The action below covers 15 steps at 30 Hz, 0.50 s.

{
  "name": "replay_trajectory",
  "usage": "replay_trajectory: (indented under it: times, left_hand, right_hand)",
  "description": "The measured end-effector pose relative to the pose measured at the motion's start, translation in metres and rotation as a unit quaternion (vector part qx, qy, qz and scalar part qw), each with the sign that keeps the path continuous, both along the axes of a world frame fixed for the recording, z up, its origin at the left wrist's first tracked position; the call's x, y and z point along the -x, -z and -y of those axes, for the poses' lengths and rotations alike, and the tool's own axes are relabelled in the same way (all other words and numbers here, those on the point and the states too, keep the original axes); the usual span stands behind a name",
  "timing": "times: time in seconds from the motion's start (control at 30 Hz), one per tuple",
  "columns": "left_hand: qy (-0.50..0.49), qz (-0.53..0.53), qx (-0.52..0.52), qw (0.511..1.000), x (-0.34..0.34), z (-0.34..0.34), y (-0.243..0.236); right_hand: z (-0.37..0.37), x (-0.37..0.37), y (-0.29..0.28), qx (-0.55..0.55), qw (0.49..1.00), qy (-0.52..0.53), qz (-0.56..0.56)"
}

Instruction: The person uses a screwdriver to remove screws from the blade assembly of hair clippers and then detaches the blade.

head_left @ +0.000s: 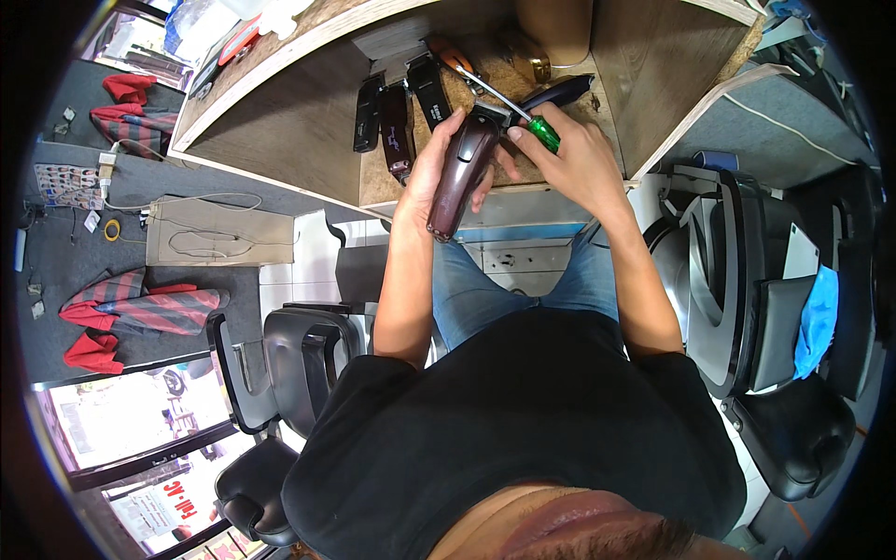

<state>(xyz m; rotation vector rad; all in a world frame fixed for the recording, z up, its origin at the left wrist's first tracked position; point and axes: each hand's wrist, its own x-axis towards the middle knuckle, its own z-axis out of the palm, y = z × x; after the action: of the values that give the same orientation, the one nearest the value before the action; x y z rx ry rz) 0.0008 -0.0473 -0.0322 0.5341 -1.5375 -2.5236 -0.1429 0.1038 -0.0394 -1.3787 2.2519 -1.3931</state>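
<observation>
"What have your grips got?"
"My left grip [429, 170] is curled round the clipper [457, 177]. My right grip [583, 168] pinches the screwdriver [543, 135] by its green handle."
"Where's the clipper, exactly?"
"Inside the left grip, tilted, blade end away from me, just left of the right grip. I can't tell whether my right fingers touch it."
"Room?"
"More clippers [396, 133] lie just left of the left grip. The shelf's front edge [560, 189] runs below both grips; nearer me, between the forearms, it's open."
</observation>
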Motion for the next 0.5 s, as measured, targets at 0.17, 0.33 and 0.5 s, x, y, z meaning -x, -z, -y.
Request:
replay_trajectory:
  times: [0.17,0.33,0.5]
  left_hand:
    - [0.010,-0.018,-0.018,1.000,-0.0009,0.0035,0.0059]
    - [0.012,-0.029,-0.011,0.999,-0.0010,0.0034,0.0073]
    - [0.008,-0.027,-0.004,1.000,-0.0008,0.0031,0.0075]
  right_hand:
    - [0.0014,-0.0002,0.0042,0.022,0.999,0.004,-0.030]
    - [0.0002,-0.0014,0.0000,0.007,1.000,-0.001,-0.017]
    - [0.0000,-0.0018,0.0007,0.013,1.000,0.002,-0.026]
